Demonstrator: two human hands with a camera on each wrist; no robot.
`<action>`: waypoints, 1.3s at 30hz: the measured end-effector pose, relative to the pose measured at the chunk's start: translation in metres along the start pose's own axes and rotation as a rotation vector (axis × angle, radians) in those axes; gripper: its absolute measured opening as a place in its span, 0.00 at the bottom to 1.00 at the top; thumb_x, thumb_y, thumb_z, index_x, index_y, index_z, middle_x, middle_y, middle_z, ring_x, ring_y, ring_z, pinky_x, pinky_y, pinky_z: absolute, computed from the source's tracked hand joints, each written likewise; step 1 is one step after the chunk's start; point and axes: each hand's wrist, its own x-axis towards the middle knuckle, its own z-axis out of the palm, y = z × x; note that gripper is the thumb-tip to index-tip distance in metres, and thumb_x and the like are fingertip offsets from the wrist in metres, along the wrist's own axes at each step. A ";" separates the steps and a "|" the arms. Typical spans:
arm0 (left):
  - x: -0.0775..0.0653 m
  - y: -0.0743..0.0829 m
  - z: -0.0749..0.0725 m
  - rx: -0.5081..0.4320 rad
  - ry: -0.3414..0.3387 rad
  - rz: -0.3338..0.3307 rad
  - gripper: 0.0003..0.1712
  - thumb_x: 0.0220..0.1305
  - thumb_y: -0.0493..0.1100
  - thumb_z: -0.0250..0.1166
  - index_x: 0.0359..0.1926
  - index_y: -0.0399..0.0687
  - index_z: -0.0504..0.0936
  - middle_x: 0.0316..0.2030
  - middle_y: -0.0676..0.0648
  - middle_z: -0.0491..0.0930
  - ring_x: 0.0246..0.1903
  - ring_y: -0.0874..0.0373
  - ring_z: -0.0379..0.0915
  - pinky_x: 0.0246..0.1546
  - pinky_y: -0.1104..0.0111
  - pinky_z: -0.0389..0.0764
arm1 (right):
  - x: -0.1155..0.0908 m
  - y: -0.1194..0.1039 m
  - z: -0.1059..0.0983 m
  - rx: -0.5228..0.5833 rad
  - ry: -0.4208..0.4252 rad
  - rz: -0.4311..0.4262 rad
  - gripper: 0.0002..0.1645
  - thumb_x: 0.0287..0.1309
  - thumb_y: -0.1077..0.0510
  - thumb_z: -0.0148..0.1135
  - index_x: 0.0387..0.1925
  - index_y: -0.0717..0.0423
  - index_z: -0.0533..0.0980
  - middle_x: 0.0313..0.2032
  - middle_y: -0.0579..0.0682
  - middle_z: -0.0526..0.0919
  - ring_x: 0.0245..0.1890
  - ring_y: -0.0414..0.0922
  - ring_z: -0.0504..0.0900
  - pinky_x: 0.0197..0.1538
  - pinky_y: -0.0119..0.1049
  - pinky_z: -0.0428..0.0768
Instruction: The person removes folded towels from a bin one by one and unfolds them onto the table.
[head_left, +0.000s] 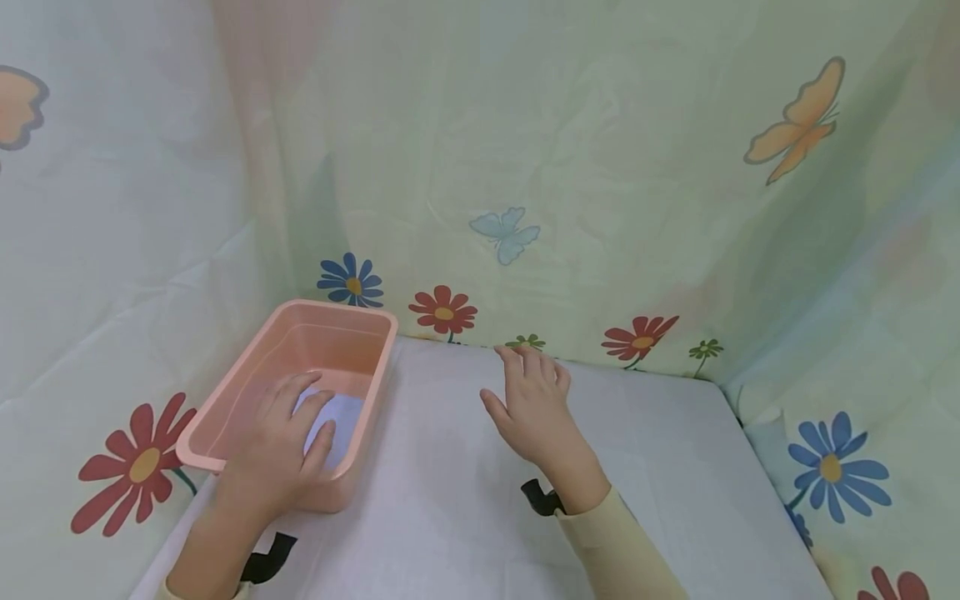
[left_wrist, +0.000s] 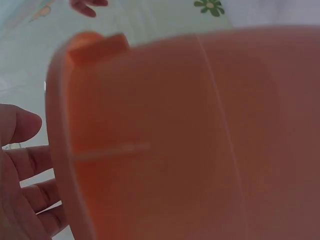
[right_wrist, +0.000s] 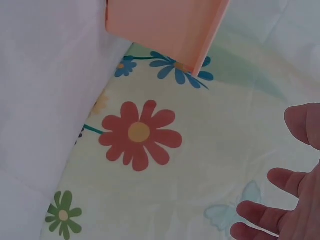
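Spanning near end of pink plastic tub (head_left: 337,342): left hand (head_left: 273,450), grip loosely spread, nothing held, contact with rim unclear. Right hand (head_left: 536,417) over white-covered worktop (head_left: 675,433), grip likewise spread and bare, well apart from tub. Tub, upright at worktop's left end, looks already set down; taking hold, by appearances, not yet done. Left hand partly blocks view of pale patch (head_left: 347,425) on tub floor, patch's nature unclear. Flower-and-butterfly curtain (head_left: 420,150) hems in far side.
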 end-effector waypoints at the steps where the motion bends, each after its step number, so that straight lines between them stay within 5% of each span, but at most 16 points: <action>1: -0.001 -0.005 -0.002 0.008 -0.007 -0.013 0.21 0.66 0.44 0.63 0.55 0.38 0.84 0.63 0.35 0.79 0.65 0.36 0.74 0.66 0.37 0.75 | 0.001 -0.002 0.000 -0.004 -0.004 -0.008 0.42 0.75 0.39 0.61 0.80 0.50 0.60 0.75 0.61 0.64 0.77 0.62 0.59 0.74 0.69 0.53; 12: -0.009 -0.040 -0.026 0.052 -0.050 -0.137 0.23 0.64 0.41 0.67 0.61 0.44 0.84 0.62 0.34 0.80 0.63 0.33 0.74 0.61 0.30 0.74 | 0.016 -0.026 0.002 -0.016 -0.038 -0.097 0.40 0.77 0.39 0.59 0.80 0.48 0.59 0.75 0.59 0.64 0.77 0.60 0.60 0.72 0.67 0.58; 24: -0.029 -0.081 -0.034 0.069 -0.232 -0.276 0.20 0.68 0.46 0.66 0.56 0.41 0.83 0.68 0.29 0.72 0.67 0.27 0.66 0.61 0.29 0.67 | 0.039 -0.070 0.006 -0.005 -0.070 -0.180 0.41 0.76 0.36 0.59 0.80 0.46 0.60 0.76 0.57 0.65 0.76 0.58 0.61 0.70 0.64 0.62; 39: -0.032 -0.100 -0.029 0.009 -0.384 -0.494 0.27 0.70 0.46 0.65 0.64 0.35 0.78 0.71 0.24 0.64 0.66 0.24 0.60 0.58 0.23 0.71 | 0.061 -0.113 0.013 -0.034 -0.121 -0.262 0.39 0.78 0.34 0.54 0.80 0.44 0.61 0.72 0.52 0.68 0.73 0.53 0.63 0.69 0.61 0.64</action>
